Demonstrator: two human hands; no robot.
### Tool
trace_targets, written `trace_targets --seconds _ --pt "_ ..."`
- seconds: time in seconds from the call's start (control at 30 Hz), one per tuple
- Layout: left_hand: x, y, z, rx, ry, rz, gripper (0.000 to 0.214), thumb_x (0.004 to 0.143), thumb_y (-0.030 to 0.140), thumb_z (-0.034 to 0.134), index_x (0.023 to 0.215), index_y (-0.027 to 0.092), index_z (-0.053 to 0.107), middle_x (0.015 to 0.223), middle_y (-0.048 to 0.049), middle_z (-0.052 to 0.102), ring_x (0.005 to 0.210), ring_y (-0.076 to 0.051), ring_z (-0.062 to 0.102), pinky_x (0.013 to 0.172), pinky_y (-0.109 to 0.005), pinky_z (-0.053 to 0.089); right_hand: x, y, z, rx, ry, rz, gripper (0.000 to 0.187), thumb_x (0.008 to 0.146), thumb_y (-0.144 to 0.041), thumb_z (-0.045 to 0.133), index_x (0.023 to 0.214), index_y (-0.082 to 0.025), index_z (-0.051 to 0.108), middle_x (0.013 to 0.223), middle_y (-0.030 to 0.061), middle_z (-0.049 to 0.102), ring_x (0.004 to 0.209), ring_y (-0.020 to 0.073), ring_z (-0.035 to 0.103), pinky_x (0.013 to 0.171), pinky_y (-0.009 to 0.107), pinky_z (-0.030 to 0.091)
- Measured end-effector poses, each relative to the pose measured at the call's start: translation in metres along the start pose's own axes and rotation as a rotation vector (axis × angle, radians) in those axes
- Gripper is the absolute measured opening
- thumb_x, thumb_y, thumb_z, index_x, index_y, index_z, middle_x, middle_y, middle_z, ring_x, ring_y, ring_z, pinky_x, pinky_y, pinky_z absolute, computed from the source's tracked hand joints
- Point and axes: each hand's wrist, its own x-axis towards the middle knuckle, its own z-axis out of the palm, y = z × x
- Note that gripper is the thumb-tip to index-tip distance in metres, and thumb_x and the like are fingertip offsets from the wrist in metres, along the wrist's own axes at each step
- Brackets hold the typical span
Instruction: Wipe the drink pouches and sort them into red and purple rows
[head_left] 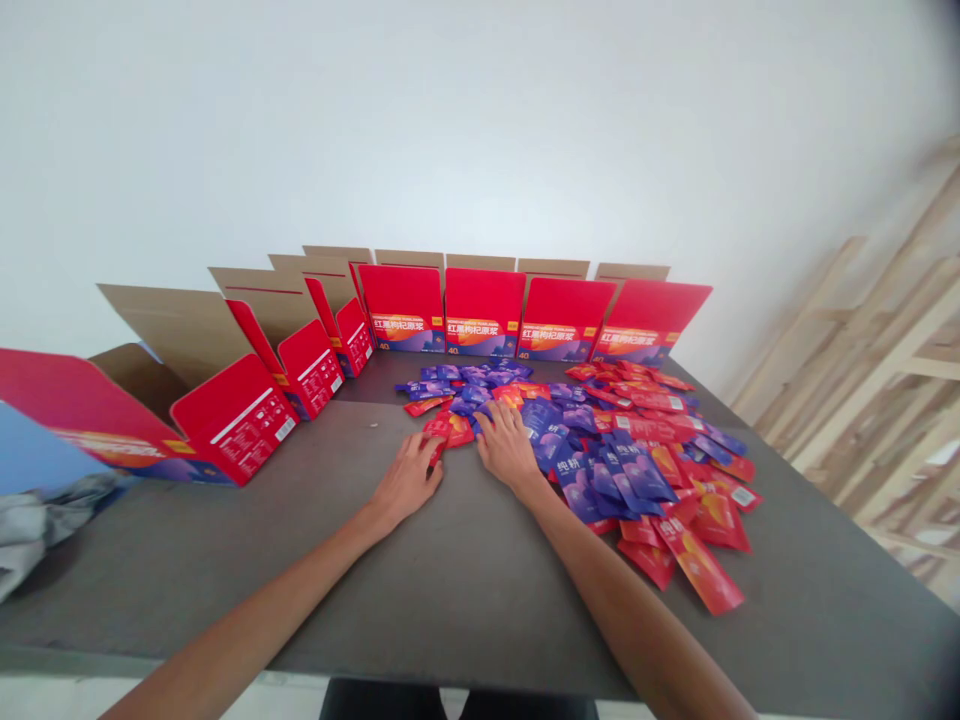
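Observation:
My left hand rests low over the table with its fingers bent, closed on the edge of a red sachet at the near left of the pile. Just to the right, my right hand lies palm down with its fingers apart, the fingertips touching purple sachets at the pile's near edge. Beside it, more purple sachets lie heaped over one another. Red sachets spread out on the right side of the heap. What lies under my right palm is hidden.
Open red cartons stand in a row along the back, flaps up. More open cartons line the left side of the grey table. A grey cloth lies at the left edge. Wooden frames stand beyond the right edge.

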Motion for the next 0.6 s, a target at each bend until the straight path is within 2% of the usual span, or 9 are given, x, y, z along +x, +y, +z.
trace_targets --seconds 0.1,0.17,0.23,0.3,0.37,0.47,0.53,0.6 --pt "-0.021 0.003 -0.016 0.017 -0.014 -0.036 0.047 0.097 0.021 0.044 0.142 0.020 0.058 0.125 -0.0136 0.067 0.120 -0.029 0.065 0.108 -0.047 0.054 -0.001 -0.003 -0.001 0.020 -0.018 -0.074 0.044 0.104 -0.025 0.045 0.144 -0.013 0.060 0.154 0.0185 0.054 0.146 0.0344 0.043 0.123 0.052 0.031" --pt "-0.034 0.000 -0.029 0.028 -0.009 -0.085 0.052 0.098 0.020 0.040 0.149 0.016 0.050 0.130 -0.0168 0.068 0.119 -0.030 0.068 0.105 -0.046 0.055 -0.001 -0.006 0.000 0.036 -0.032 -0.119 0.044 0.104 -0.024 0.045 0.144 -0.013 0.060 0.153 0.0183 0.054 0.142 0.0340 0.045 0.121 0.051 0.033" --pt "-0.044 -0.006 -0.042 0.040 -0.005 -0.191 0.055 0.100 0.021 0.037 0.154 0.013 0.043 0.130 -0.0191 0.070 0.112 -0.030 0.072 0.097 -0.045 0.057 -0.001 -0.009 0.000 0.054 -0.052 -0.162 0.043 0.103 -0.023 0.046 0.143 -0.013 0.060 0.150 0.0181 0.056 0.138 0.0328 0.049 0.118 0.049 0.037" --pt "-0.051 -0.015 -0.054 0.048 -0.018 -0.324 0.057 0.100 0.023 0.037 0.156 0.013 0.040 0.119 -0.0163 0.075 0.098 -0.029 0.076 0.085 -0.041 0.059 -0.002 -0.011 0.001 0.073 -0.075 -0.195 0.042 0.103 -0.022 0.048 0.141 -0.014 0.061 0.147 0.0173 0.059 0.134 0.0309 0.052 0.116 0.047 0.041" --pt "-0.059 -0.024 -0.062 0.047 -0.043 -0.416 0.057 0.097 0.024 0.041 0.153 0.015 0.043 0.102 -0.0103 0.078 0.088 -0.027 0.076 0.080 -0.038 0.058 -0.003 -0.012 0.003 0.088 -0.092 -0.208 0.041 0.102 -0.021 0.049 0.141 -0.015 0.062 0.146 0.0167 0.061 0.134 0.0292 0.053 0.115 0.046 0.042" --pt "-0.075 -0.032 -0.070 0.045 -0.062 -0.460 0.052 0.093 0.024 0.046 0.143 0.013 0.054 0.085 -0.0060 0.075 0.086 -0.027 0.075 0.082 -0.037 0.058 -0.005 -0.010 0.006 0.094 -0.104 -0.189 0.044 0.102 -0.020 0.049 0.144 -0.014 0.061 0.150 0.0174 0.059 0.139 0.0297 0.051 0.119 0.048 0.039" --pt "-0.088 -0.033 -0.073 0.068 -0.031 -0.483 0.049 0.092 0.026 0.046 0.138 0.013 0.058 0.087 -0.0074 0.074 0.090 -0.029 0.073 0.086 -0.041 0.058 -0.006 -0.008 0.007 0.091 -0.108 -0.170 0.044 0.102 -0.021 0.050 0.143 -0.013 0.062 0.154 0.0186 0.057 0.145 0.0319 0.048 0.122 0.053 0.036" --pt "-0.101 -0.031 -0.077 0.119 0.043 -0.439 0.048 0.095 0.032 0.046 0.137 0.015 0.061 0.102 -0.0121 0.074 0.102 -0.032 0.070 0.095 -0.047 0.056 -0.006 -0.007 0.009 0.092 -0.115 -0.162 0.044 0.101 -0.021 0.050 0.143 -0.013 0.063 0.156 0.0179 0.055 0.149 0.0323 0.045 0.124 0.055 0.033"
